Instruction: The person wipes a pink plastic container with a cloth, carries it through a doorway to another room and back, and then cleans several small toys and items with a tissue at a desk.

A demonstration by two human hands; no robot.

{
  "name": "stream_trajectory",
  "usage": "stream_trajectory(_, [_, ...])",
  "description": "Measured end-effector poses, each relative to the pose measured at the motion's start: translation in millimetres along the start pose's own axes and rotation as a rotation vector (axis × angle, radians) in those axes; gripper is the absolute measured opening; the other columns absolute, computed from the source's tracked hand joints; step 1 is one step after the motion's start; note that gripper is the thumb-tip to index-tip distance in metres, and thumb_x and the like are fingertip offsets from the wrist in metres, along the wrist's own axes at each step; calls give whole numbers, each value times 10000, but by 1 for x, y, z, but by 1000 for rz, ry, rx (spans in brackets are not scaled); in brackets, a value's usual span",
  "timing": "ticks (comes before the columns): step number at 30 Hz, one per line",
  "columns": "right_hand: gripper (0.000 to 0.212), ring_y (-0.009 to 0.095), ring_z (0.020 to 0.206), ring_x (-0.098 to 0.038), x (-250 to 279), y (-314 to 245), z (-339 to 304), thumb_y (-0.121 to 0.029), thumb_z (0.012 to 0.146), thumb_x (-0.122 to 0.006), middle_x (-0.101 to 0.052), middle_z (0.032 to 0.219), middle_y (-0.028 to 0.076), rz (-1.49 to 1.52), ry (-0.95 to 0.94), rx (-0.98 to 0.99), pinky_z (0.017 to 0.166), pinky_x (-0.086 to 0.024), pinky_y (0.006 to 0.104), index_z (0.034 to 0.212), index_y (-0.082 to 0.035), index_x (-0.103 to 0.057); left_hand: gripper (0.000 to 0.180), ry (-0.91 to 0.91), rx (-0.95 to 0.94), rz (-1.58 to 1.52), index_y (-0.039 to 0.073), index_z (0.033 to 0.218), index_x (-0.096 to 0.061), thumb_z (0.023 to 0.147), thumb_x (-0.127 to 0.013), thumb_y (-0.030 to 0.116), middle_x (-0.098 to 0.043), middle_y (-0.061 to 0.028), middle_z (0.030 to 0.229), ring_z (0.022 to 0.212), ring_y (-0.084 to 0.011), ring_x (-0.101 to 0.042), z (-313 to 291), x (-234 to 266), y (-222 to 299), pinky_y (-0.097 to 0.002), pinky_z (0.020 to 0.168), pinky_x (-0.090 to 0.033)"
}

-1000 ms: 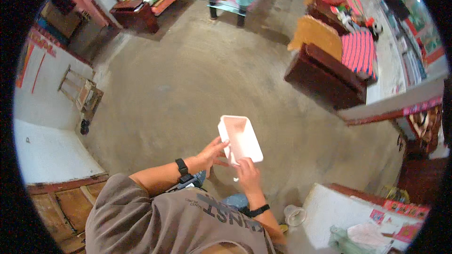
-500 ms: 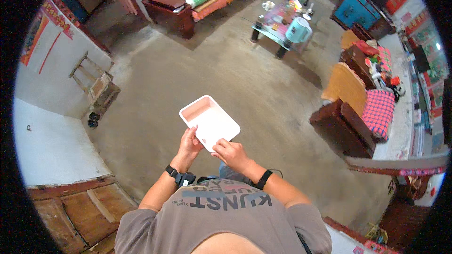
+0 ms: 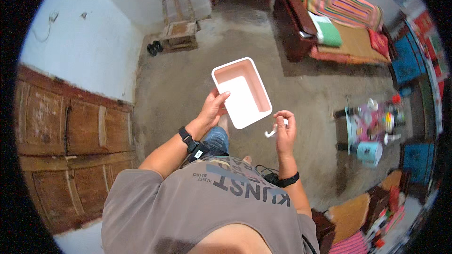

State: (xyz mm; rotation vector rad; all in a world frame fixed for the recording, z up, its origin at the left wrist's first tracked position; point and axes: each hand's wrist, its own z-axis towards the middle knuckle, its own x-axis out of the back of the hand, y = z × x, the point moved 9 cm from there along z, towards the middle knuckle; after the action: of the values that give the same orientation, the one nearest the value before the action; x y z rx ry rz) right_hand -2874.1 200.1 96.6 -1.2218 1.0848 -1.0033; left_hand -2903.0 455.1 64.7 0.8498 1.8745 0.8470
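Note:
My left hand [image 3: 210, 109] grips a white rectangular plastic box [image 3: 259, 86] by its near left side, thumb over the rim. Pinkish inner walls and a bright white bottom show inside the open box, which is tilted toward me. To the right, just off the box's lower right corner, my right hand [image 3: 286, 136] is closed on a small white hook-shaped piece [image 3: 270, 134]. Its curved end sticks out on the left of the fingers; the fingers hide part of it.
A worn wooden chair [image 3: 180, 29] stands by the far wall beside dark shoes [image 3: 154, 48]. Wooden doors [image 3: 89, 136] line the left. At right are a bench with cushions [image 3: 351, 51] and a low table [image 3: 351, 131] bearing a light blue kettle [image 3: 369, 154].
My view has turned left toward the wooden doors. My right hand has left the box and moved right, now with the white hook-shaped piece. The left hand still holds the box.

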Motion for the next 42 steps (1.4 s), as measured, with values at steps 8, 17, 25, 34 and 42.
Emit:
stream_trajectory(8, [511, 189, 889, -606, -116, 32, 291, -312, 809, -726, -633, 976, 95, -483, -16, -132, 799, -487, 326, 1188, -39, -518, 526, 41, -34, -161, 76, 1337, -420, 880, -659, 180, -552, -79, 1208, 1104, -198, -585, 239, 37, 156, -390, 882, -557])
stream_trajectory(17, [287, 99, 686, -573, -171, 47, 529, -48, 815, -597, -613, 864, 32, -120, 60, -290, 577, -460, 241, 1099, -21, -572, 676, -1, -38, 4, 79, 1451, -298, 909, -636, 301, -548, -101, 1232, 1092, -195, -581, 426, 52, 295, -373, 841, -549])
stream_trajectory(25, [279, 123, 784, -611, -202, 48, 809, -150, 809, -619, -664, 876, 55, -362, -216, -243, 689, -495, 281, 1061, -29, -632, 690, -212, 120, 164, 67, 1461, -316, 925, -638, 358, -551, -117, 1278, 1167, -182, -553, 675, 41, 376, -328, 905, -507])
stream_trajectory(34, [314, 143, 871, -580, -303, 31, 1151, -147, 856, -617, -610, 990, 32, -128, -236, -144, 738, -477, 280, 1151, -48, -578, 483, 114, 51, 9, -16, 1328, -450, 971, -569, 287, -580, -130, 1249, 1123, -217, -585, 923, 70, 506, -349, 938, -496])
stream_trajectory(42, [417, 127, 951, -545, -421, 41, 1377, 88, 811, -460, -574, 1104, 56, -66, -440, -168, 813, -447, 251, 1204, -36, -523, 451, 265, -118, -216, -3, 1311, -438, 961, -588, 239, -572, -144, 1249, 1136, -247, -578, 1142, 133, 620, -377, 941, -501])
